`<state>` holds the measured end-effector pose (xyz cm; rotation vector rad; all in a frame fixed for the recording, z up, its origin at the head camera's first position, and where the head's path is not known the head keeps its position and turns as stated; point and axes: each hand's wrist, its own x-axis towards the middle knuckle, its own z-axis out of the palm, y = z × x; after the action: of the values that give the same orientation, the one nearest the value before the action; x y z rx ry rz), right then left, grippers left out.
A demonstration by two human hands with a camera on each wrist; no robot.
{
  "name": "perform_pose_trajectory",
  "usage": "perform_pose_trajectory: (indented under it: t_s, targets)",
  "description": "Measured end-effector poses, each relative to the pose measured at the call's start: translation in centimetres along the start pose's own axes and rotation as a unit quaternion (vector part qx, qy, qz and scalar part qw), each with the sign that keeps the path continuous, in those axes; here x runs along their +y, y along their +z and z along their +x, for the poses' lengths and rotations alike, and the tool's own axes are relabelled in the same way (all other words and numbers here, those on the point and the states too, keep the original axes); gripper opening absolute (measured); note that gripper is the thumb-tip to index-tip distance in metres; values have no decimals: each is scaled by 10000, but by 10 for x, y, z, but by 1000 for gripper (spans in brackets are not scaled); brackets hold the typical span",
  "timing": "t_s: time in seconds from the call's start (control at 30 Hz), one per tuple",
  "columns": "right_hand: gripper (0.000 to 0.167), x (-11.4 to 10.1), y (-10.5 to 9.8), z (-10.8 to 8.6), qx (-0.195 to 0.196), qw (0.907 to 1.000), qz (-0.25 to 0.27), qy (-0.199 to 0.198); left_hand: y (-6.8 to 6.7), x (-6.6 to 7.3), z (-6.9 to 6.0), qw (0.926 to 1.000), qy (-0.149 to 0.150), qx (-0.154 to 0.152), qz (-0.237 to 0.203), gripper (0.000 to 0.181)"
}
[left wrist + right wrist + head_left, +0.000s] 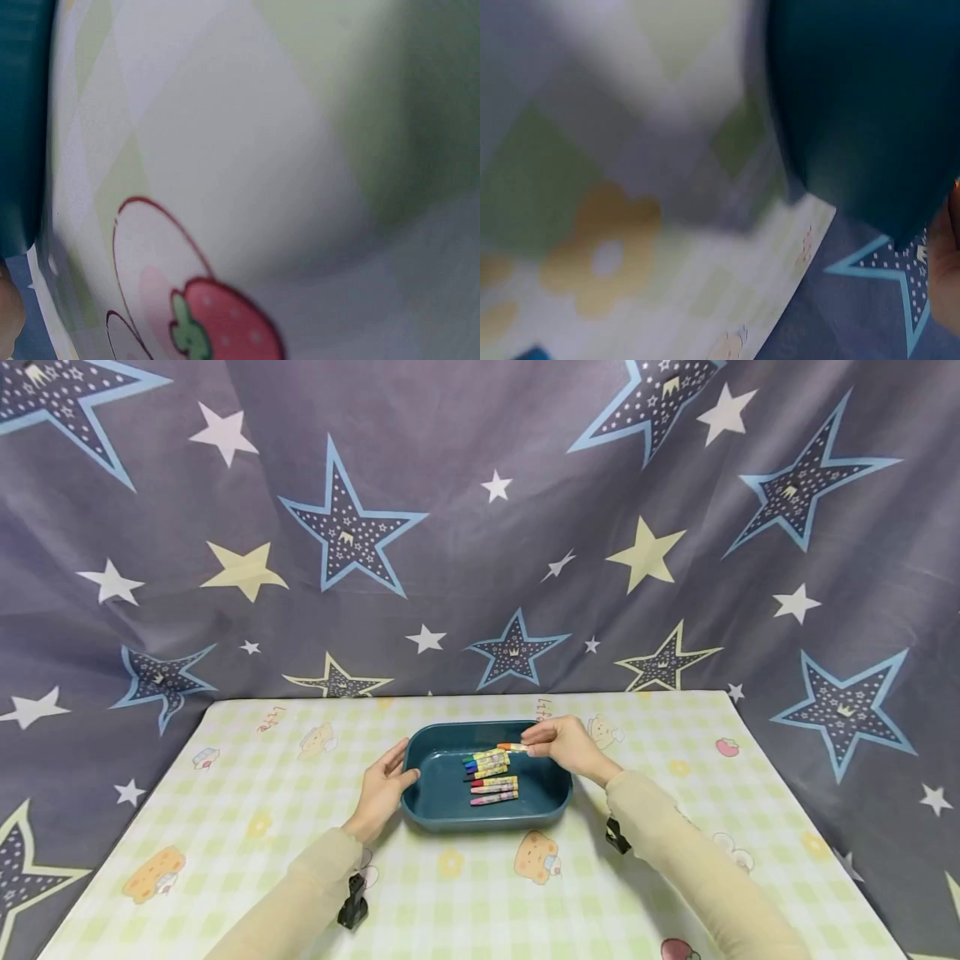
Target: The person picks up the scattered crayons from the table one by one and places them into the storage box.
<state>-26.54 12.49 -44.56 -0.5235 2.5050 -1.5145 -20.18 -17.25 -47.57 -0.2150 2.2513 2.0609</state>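
Observation:
A dark teal tray (442, 803) sits on the table, with several crayons (491, 785) in paper wrappers lying in it. Their tips are green, blue, black, red and pink. My left hand (381, 789) holds the tray's left end, thumb over the rim and fingers along the outside. Over the tray's right back part, my right hand (562, 745) pinches an orange crayon (512, 747) by its right end, close to the other crayons. In the right wrist view the tray wall (862, 112) hides most of the work; only part of the hand shows at the right edge.
A checked tablecloth (255, 777) with cartoon bears and flowers covers the table. Behind it hangs a grey curtain (450, 552) printed with stars. A black wrist strap piece (352, 903) hangs below the left sleeve, another (617, 837) below the right.

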Motion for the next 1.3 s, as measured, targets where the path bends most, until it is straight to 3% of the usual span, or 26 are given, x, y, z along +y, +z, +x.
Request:
perform_pose_trajectory:
  t_s: [0.2, 0.57, 0.93, 1.13, 1.3]
  targets:
    - [24, 2, 16, 6, 5, 9998, -147, 154, 0, -17, 13, 9999, 137, 30, 50, 62]
    - [21, 10, 48, 16, -8, 9994, 39, 338, 0, -19, 12, 9998, 124, 101, 74, 62]
    - [20, 12, 53, 17, -330, 9980, -43, 544, 1, -20, 12, 9997, 187, 159, -15, 61]
    - [22, 11, 54, 16, -564, 9973, -232, 398, -1, -22, 10, 9997, 82, 242, 12, 61]
    - [28, 11, 54, 15, -481, 9973, 101, 544, 0, -21, 13, 9997, 186, 170, 24, 61]
